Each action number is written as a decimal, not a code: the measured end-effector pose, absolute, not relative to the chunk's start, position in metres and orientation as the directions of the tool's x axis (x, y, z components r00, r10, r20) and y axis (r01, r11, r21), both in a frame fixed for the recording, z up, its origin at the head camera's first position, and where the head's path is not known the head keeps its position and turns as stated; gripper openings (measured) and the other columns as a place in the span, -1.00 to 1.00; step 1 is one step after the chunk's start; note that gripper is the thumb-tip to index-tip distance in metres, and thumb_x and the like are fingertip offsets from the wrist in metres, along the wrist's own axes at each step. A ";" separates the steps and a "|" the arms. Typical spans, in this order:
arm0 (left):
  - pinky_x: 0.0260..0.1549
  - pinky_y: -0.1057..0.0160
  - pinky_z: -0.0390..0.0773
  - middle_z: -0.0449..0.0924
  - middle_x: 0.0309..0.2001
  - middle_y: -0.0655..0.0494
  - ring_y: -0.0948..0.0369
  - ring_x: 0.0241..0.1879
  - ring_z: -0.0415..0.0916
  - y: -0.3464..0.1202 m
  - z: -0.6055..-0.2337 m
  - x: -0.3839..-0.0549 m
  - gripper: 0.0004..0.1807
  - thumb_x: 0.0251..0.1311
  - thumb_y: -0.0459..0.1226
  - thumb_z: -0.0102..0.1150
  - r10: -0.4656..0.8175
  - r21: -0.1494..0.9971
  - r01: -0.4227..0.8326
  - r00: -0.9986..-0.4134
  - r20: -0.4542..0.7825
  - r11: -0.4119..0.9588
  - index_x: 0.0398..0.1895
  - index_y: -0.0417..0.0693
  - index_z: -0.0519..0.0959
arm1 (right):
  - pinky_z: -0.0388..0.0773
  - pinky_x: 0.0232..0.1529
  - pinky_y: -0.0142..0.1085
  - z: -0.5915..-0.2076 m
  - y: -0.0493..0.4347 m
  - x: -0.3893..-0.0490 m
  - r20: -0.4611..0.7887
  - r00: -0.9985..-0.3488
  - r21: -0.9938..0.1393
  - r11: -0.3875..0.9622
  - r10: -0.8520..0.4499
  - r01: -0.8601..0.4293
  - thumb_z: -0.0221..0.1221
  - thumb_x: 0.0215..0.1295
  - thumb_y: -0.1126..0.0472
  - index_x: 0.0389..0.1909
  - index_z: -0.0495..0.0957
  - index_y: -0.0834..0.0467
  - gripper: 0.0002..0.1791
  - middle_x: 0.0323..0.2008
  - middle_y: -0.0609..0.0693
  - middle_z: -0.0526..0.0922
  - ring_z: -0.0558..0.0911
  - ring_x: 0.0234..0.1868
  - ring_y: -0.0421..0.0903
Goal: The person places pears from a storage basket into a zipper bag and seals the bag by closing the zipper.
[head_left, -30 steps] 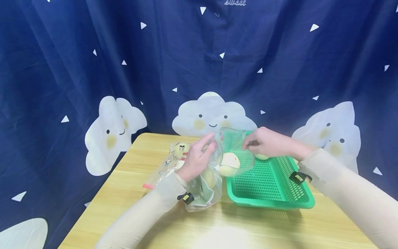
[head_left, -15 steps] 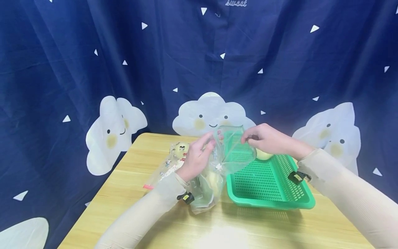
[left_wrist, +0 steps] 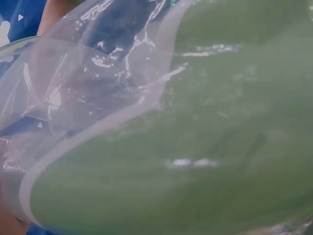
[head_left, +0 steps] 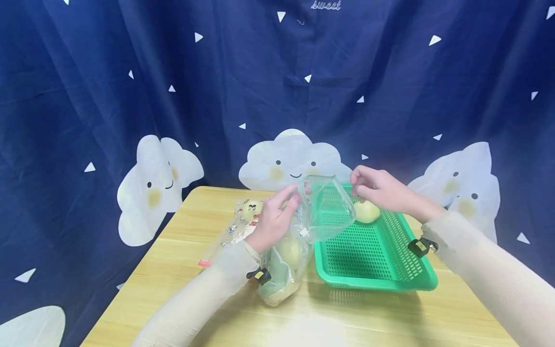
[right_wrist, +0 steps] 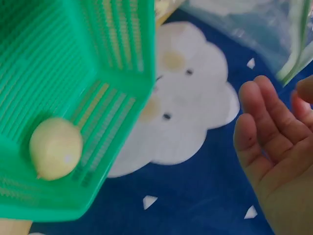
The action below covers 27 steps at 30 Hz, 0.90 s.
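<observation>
My left hand (head_left: 273,219) holds a clear zip bag (head_left: 327,207) near its mouth, which gapes toward the right. A pale yellow round fruit (head_left: 290,253) shows low in the bag, behind a green printed panel. That green panel (left_wrist: 210,142) fills most of the left wrist view. My right hand (head_left: 377,188) is just right of the bag's mouth, over the far part of a green basket (head_left: 377,284). Its fingers (right_wrist: 264,117) are loosely bent, with nothing held. Another pale yellow fruit (right_wrist: 56,148) lies in the basket's far end.
Left of my left hand lies a second clear bag (head_left: 230,236) with cartoon prints and a red slider (head_left: 204,263), a round yellowish fruit (head_left: 252,208) inside. The wooden table (head_left: 173,270) ends at a dark blue curtain (head_left: 243,72) with cloud prints.
The fruit at the bag's mouth has dropped down inside it. My right hand has come off the bag's rim and moved right; the left hand has stayed nearly in place.
</observation>
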<state>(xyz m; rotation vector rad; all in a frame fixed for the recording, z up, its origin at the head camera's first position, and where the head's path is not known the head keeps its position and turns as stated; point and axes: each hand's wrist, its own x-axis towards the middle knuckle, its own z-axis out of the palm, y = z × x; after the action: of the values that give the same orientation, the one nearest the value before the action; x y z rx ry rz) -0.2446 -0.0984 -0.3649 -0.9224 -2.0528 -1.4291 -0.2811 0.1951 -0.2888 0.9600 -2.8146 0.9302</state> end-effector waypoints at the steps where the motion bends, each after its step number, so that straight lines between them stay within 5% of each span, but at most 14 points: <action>1: 0.23 0.22 0.50 0.67 0.15 0.17 0.24 0.21 0.57 -0.099 -0.365 -0.244 -0.65 0.55 -0.21 -0.10 0.256 0.622 0.750 -0.661 0.705 0.225 0.29 0.10 0.51 | 0.52 -0.25 -0.24 -0.292 0.199 -0.286 0.196 -0.818 -0.509 0.657 -0.541 -0.556 0.00 0.33 0.36 -0.12 0.44 0.12 -0.84 -0.34 -0.04 0.71 0.63 -0.40 -0.08; 8: 0.21 0.18 0.53 0.68 0.14 0.10 0.18 0.17 0.60 -0.099 -0.367 -0.244 -0.60 0.53 -0.26 -0.06 0.252 0.640 0.745 -0.667 0.701 0.189 0.36 0.06 0.46 | 0.58 -0.21 -0.11 -0.321 0.223 -0.320 0.056 -0.854 -0.306 0.805 -0.518 -0.509 0.10 0.32 0.29 0.02 0.58 0.18 -0.72 -0.27 0.03 0.73 0.65 -0.27 -0.11; 14: 0.18 0.16 0.55 0.68 0.13 0.10 0.20 0.16 0.59 -0.097 -0.368 -0.243 -0.58 0.52 -0.26 -0.05 0.256 0.657 0.727 -0.685 0.682 0.197 0.39 0.06 0.42 | 0.61 -0.06 0.06 -0.345 0.233 -0.345 -0.058 -0.869 -0.297 0.839 -0.492 -0.456 0.12 0.36 0.27 0.17 0.54 0.28 -0.62 -0.07 0.25 0.70 0.67 -0.03 0.17; 20: 0.11 0.14 0.60 0.68 0.12 0.11 0.22 0.13 0.61 -0.096 -0.368 -0.244 -0.60 0.53 -0.22 -0.06 0.270 0.632 0.748 -0.663 0.699 0.201 0.37 0.06 0.43 | 0.44 0.22 0.24 -0.361 0.234 -0.364 -0.159 -0.871 -0.263 0.870 -0.466 -0.417 0.19 0.34 0.24 0.32 0.42 0.34 -0.45 0.27 0.39 0.49 0.40 0.32 0.41; 27: 0.13 0.18 0.58 0.69 0.11 0.09 0.23 0.08 0.62 -0.097 -0.367 -0.244 -0.59 0.51 -0.25 -0.04 0.274 0.625 0.752 -0.659 0.700 0.211 0.36 0.03 0.44 | 0.54 0.12 0.10 -0.376 0.231 -0.377 -0.238 -0.867 -0.238 0.892 -0.437 -0.385 0.29 0.12 0.24 0.40 0.30 0.36 -0.21 0.36 0.42 0.36 0.46 0.26 0.37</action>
<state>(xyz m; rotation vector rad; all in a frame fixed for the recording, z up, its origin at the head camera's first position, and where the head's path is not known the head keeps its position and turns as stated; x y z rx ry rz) -0.2442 -0.0969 -0.3673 -0.9493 -2.0501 -1.4472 -0.3774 0.2309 -0.3759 0.7406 -3.3345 0.3174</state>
